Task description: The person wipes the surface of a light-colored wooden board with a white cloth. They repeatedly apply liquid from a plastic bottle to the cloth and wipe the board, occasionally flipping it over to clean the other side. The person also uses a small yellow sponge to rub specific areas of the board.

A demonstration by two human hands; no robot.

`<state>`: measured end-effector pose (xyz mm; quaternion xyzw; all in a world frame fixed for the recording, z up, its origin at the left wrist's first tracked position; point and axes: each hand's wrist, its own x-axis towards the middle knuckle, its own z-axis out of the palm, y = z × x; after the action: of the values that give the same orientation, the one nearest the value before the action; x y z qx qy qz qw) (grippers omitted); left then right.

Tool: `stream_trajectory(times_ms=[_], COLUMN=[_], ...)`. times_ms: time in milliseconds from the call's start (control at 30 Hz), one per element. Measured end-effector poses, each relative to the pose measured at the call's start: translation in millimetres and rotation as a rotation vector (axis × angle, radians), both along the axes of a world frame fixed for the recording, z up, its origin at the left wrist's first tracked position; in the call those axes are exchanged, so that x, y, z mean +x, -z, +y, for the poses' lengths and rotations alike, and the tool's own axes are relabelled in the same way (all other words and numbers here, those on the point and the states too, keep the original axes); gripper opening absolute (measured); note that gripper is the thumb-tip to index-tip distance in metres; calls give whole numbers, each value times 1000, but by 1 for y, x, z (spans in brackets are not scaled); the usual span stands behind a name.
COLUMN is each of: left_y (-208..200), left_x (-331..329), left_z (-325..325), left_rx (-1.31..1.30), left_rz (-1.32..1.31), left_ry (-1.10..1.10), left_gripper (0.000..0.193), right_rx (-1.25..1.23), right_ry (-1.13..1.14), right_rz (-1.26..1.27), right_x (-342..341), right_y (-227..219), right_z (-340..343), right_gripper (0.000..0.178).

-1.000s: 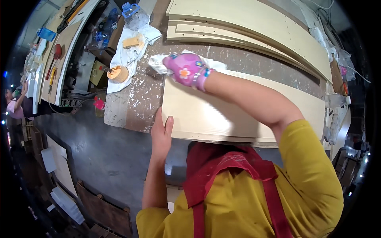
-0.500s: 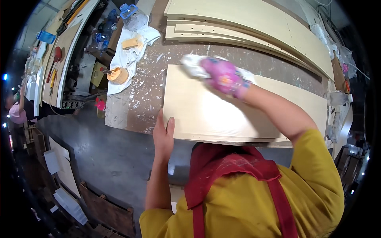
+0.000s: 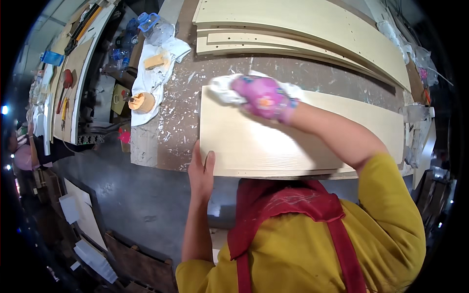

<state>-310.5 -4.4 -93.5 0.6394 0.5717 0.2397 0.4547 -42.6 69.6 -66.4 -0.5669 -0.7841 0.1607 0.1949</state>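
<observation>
A pale wooden board (image 3: 361,128) lies flat along the near edge of the workbench. My right hand (image 3: 264,96), in a pink-purple flowered glove, is closed on a white cloth (image 3: 221,91) and presses it down at the board's far left corner. Part of the cloth sticks out on either side of the glove. Bare, my left hand (image 3: 201,172) grips the board's near left corner, the thumb by the near edge and the fingers along the left end. The undersides of both hands are hidden.
Stacked pale boards (image 3: 293,29) lie across the bench's far side. At left, a white rag (image 3: 141,80) bears a tan block (image 3: 154,62), a tub of orange-tan paste (image 3: 142,102) and a clear jug (image 3: 157,30). A shelf with tools (image 3: 73,93) stands further left.
My right hand has slid the cloth a little left across the board's far corner. My left hand keeps its hold, and the whole view has shifted slightly.
</observation>
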Motion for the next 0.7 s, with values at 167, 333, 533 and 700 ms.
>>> stream_trajectory(times_ms=[167,333,533,700], left_y=[-7,-4,-2,-8], left_x=[4,24,16,18], left_z=[19,34,33,69], left_rx=[100,24,15,-207], left_rz=[107,-80,73,-177], left_ry=[98,50,129,148], left_gripper=[51,48,46,49], right_rx=[-207,-182,-108,-183], right_ry=[-8,32,-10,469], right_rz=[164,165,102,-22], right_x=[51,-58,-28,104], right_y=[-16,-27,5,-21], right_z=[-33,31,7,-126], right_gripper=[23,18,22,33])
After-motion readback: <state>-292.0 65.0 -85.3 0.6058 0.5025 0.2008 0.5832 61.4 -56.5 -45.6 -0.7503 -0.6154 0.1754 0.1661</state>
